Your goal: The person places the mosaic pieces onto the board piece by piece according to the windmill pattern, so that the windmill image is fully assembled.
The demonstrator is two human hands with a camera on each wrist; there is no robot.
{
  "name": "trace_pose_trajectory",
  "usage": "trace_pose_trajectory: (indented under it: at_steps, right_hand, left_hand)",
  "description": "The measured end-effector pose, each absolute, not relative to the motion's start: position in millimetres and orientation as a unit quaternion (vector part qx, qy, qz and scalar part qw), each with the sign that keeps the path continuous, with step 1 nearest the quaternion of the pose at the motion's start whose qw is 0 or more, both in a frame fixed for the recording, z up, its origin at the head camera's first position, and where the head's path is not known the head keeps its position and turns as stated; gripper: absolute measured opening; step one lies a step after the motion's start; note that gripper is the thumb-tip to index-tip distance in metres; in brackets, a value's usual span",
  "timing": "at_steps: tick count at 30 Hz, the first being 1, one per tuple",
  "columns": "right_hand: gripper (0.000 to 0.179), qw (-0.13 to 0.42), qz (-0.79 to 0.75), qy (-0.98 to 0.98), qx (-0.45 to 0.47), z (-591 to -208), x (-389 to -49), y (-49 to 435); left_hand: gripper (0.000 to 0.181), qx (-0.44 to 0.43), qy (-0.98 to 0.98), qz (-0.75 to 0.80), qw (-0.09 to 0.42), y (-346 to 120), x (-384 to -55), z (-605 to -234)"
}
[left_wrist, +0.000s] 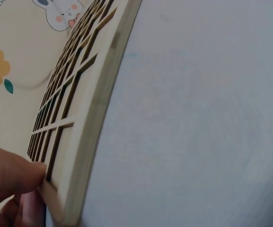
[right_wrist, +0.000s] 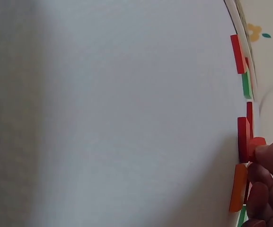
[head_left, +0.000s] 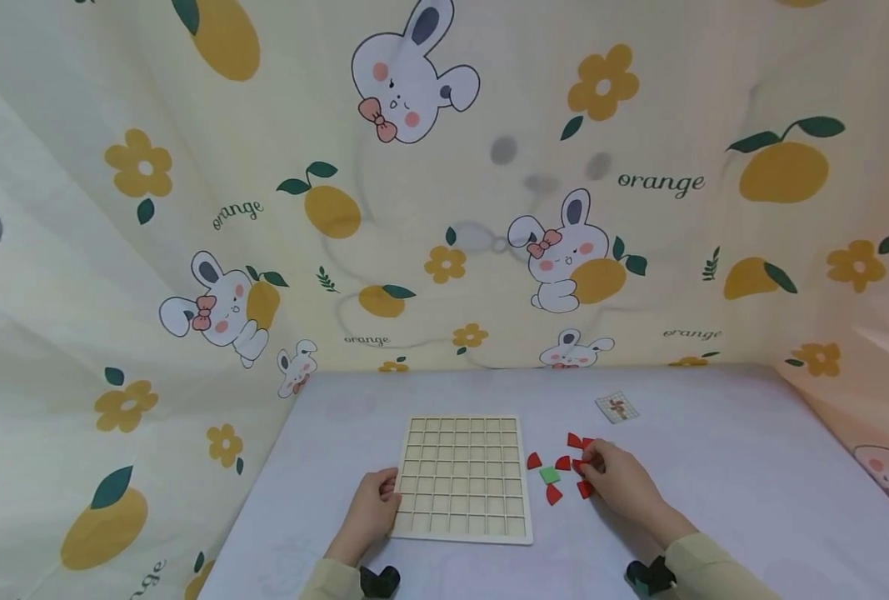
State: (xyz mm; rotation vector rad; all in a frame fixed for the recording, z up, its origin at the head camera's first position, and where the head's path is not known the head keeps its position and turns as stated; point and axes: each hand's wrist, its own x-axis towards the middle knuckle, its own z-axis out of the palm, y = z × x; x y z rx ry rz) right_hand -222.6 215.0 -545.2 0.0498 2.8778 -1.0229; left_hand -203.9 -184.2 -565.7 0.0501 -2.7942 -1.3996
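Observation:
A pale wooden grid board (head_left: 465, 477) lies on the table. At its left edge my left hand (head_left: 372, 510) grips the frame, and the left wrist view has the thumb (left_wrist: 30, 177) on the board's corner. My right hand (head_left: 627, 483) is right of the board, among several red quarter-round pieces (head_left: 554, 495). Between thumb and finger it pinches one red piece (right_wrist: 257, 142), partly covered by the fingertips. A green square piece (head_left: 550, 475) lies amid the red ones. Close by the right fingers, the right wrist view has an orange-looking piece (right_wrist: 239, 188) standing out.
A small pattern card (head_left: 617, 407) with a red figure on a grid lies toward the back right of the white table (head_left: 744, 467). Printed cloth (head_left: 489, 208) with rabbits and oranges hangs behind the table and along both sides.

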Motion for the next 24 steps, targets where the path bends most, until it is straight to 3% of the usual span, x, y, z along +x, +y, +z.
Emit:
trace_pose_trajectory:
  at_steps: [9, 24]
  right_hand:
    - [0.039, 0.039, -0.388, 0.921, 0.022, -538.8, -222.0, 205.3]
    - [0.033, 0.034, -0.473, 0.88, 0.019, -543.1, -243.3, 136.4]
  left_hand:
    - [0.042, 0.023, -0.892, -0.451, 0.005, -185.3, -204.1, -566.6]
    - [0.043, 0.047, -0.884, -0.466, 0.002, -184.5, -203.4, -567.7]
